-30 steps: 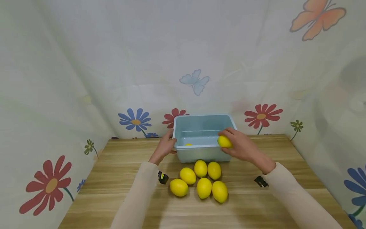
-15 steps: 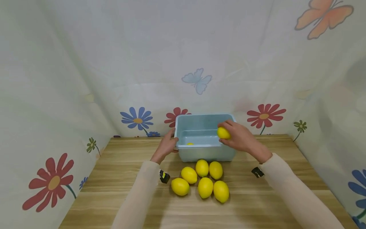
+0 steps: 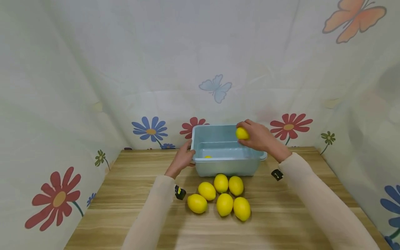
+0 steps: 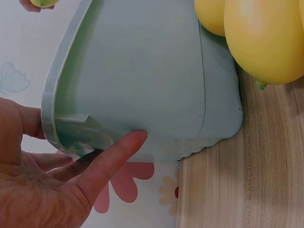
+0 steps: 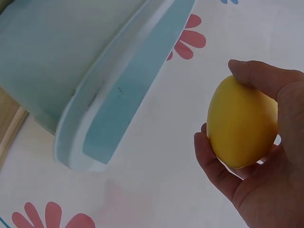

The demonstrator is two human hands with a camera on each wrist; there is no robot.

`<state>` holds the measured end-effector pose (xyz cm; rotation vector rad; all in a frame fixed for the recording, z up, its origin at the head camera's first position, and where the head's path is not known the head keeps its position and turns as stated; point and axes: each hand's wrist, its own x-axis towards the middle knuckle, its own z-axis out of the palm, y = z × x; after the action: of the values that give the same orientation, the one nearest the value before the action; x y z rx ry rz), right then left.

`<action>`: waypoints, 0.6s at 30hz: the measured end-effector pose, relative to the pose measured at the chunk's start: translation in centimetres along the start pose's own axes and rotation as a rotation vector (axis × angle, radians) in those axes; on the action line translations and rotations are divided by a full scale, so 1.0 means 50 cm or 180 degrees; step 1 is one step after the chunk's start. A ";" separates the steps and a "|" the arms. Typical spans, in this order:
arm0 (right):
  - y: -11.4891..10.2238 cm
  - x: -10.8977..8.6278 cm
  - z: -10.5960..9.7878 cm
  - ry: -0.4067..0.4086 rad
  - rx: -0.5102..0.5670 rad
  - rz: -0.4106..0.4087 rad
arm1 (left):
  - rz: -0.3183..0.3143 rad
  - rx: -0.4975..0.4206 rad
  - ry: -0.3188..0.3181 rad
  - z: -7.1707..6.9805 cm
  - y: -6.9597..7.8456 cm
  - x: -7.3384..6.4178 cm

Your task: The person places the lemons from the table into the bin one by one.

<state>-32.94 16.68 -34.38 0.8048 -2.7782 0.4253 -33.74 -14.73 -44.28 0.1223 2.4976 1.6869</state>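
My right hand (image 3: 257,136) grips a yellow lemon (image 3: 242,133) above the right part of a pale blue plastic bin (image 3: 228,166). In the right wrist view, thumb and fingers wrap round the lemon (image 5: 242,123), which is apart from the bin's rim (image 5: 114,95). My left hand (image 3: 181,159) holds the bin's left end at the rim; one finger (image 4: 116,161) lies against its outer wall in the left wrist view. Inside the bin a bit of yellow (image 3: 208,157) shows, mostly hidden by the front wall.
Several lemons (image 3: 224,205) lie in a cluster on the wooden table (image 3: 125,215), in front of the bin. Behind and beside the table hangs a pale cloth (image 3: 150,69) printed with flowers and butterflies.
My right hand has lifted the lemon from the bin's front right rim, up and away toward the back. My left hand stays at the bin's left end, and the lemons on the table have not moved.
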 end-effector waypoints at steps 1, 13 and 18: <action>0.002 0.005 -0.002 -0.0026 0.0013 0.0021 | 0.0002 -0.0008 -0.0005 0.000 0.001 0.000; 0.008 0.043 -0.018 -0.0179 0.0010 0.0141 | -0.0032 0.0039 0.0062 0.001 0.000 0.000; 0.007 0.062 -0.019 -0.0210 0.0039 0.0200 | -0.0027 0.0035 0.0040 0.000 -0.001 0.002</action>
<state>-35.58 15.75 -32.70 0.7490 -2.8709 0.4347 -33.83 -14.72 -44.34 0.1025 2.5130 1.6762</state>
